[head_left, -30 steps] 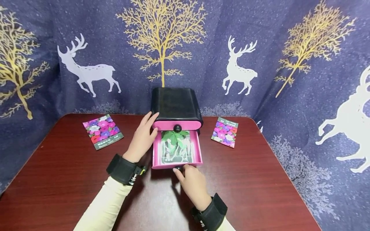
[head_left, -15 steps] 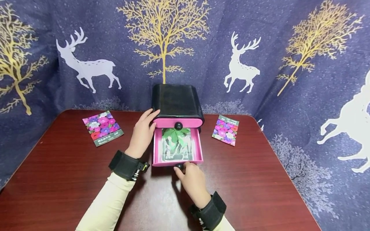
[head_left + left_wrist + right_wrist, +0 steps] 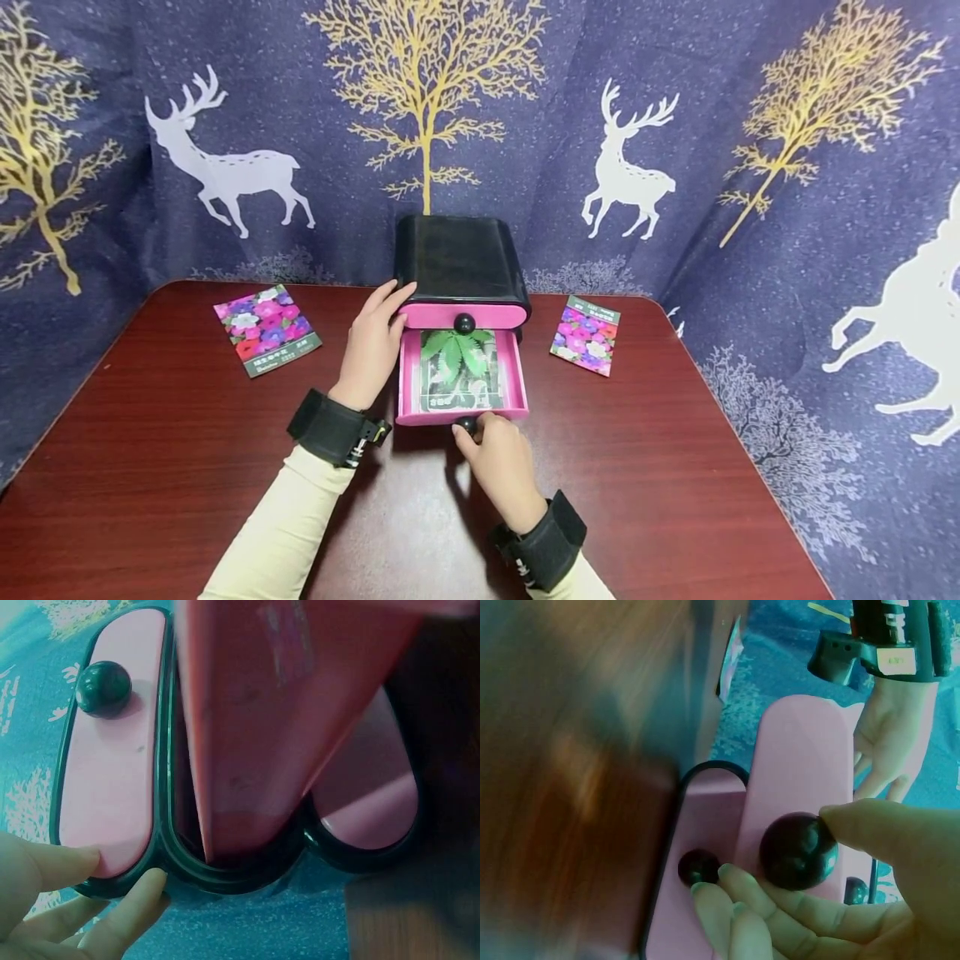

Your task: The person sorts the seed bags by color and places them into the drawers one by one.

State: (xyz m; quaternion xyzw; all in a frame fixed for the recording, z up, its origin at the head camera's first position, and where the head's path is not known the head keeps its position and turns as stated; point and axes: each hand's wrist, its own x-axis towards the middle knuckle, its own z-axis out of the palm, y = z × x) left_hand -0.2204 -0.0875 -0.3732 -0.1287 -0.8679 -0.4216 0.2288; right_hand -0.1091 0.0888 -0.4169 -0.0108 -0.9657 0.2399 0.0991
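A small black cabinet (image 3: 461,254) with pink drawer fronts stands at the back middle of the table. Its middle drawer (image 3: 523,387) is pulled out, and a clear packet with a green leaf picture (image 3: 459,367) lies inside. My right hand (image 3: 501,462) holds this drawer's round black knob (image 3: 799,851) between thumb and fingers. With fairly straight fingers, my left hand (image 3: 367,354) rests against the cabinet's left side. The left wrist view has its thumb touching the end of the top drawer front (image 3: 112,780). Both top and bottom drawers are shut.
One flower-picture seed packet (image 3: 267,329) lies to the left of the cabinet, and a second flower packet (image 3: 587,335) lies to its right. The reddish-brown table (image 3: 675,483) reaches back to a dark blue curtain (image 3: 510,192) printed with deer and trees.
The head view has tilted down slightly, so everything sits higher in it. The drawer front stands slightly nearer the cabinet. Both hands keep their places on knob and cabinet.
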